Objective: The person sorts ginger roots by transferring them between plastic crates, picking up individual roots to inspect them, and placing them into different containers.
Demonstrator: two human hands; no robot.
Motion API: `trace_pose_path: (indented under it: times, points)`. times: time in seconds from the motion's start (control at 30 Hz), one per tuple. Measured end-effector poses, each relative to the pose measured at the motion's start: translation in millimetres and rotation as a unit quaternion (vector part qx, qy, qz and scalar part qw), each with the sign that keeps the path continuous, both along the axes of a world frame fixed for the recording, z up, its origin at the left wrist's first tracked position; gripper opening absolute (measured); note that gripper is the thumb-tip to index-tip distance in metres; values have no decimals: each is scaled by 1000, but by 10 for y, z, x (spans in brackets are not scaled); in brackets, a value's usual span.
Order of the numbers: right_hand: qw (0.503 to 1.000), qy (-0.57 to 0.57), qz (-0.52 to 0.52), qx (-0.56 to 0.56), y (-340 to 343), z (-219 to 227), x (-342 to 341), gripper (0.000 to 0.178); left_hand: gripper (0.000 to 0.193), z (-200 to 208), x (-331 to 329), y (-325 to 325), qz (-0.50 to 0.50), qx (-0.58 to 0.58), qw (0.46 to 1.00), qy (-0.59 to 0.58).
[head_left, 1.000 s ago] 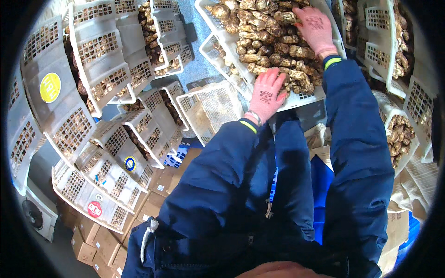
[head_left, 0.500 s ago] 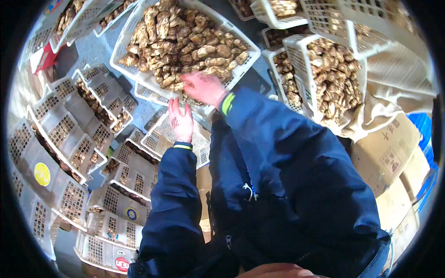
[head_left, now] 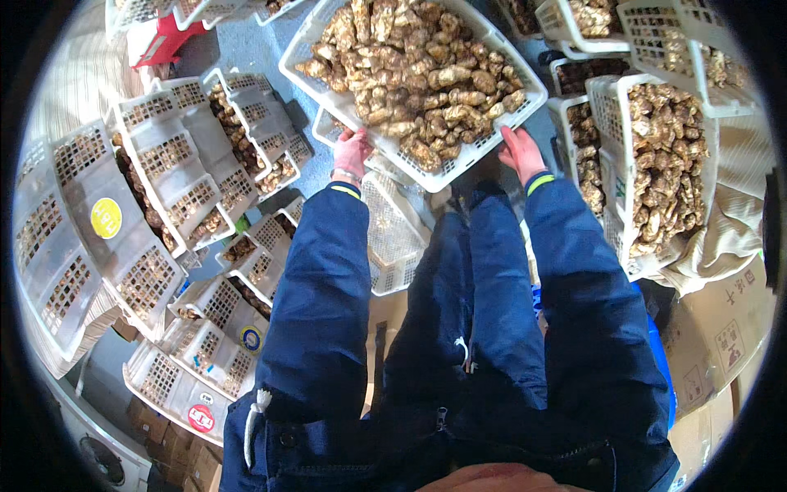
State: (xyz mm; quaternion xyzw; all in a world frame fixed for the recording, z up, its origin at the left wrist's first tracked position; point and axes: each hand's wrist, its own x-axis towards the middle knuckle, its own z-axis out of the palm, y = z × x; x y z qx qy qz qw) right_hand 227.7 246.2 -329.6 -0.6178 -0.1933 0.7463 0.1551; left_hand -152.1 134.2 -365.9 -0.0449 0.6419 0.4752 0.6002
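A white plastic crate (head_left: pixel 436 181) heaped with knobbly brown tubers (head_left: pixel 426 78) is in front of me, its near corner pointing my way. My left hand (head_left: pixel 351 154) grips the rim on the near left side, its fingers curled at the edge. On the near right side my right hand (head_left: pixel 521 154) holds the rim too, its fingers partly tucked under it. Part of another white crate (head_left: pixel 326 125) shows below the heaped one, on the left.
Stacked crates of tubers stand at left (head_left: pixel 168 156) and right (head_left: pixel 668 164). An upended-looking white crate (head_left: pixel 392 225) lies left of my legs. Cardboard boxes (head_left: pixel 721 336) are at lower right, a red box (head_left: pixel 164 39) at far left. Blue floor (head_left: pixel 283 74) shows between.
My right hand has left the tubers and moved right to the crate's rim. My left hand has taken hold of the left rim. The whole view has shifted, with the crate now further right.
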Motion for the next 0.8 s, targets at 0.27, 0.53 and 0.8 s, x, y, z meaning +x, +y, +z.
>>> trace_pose_path:
  times: [0.27,0.53,0.8]
  points:
    - [997,-75,-32,17,-272,-179,47,35,21,173,622,-356,69,-65,995,13]
    - [996,-68,-43,-34,-504,-414,145,26,33,363,444,-628,52,1,998,-23]
    - [948,60,169,-265,-956,161,-310,35,25,-4,1010,-3080,-61,-254,949,175]
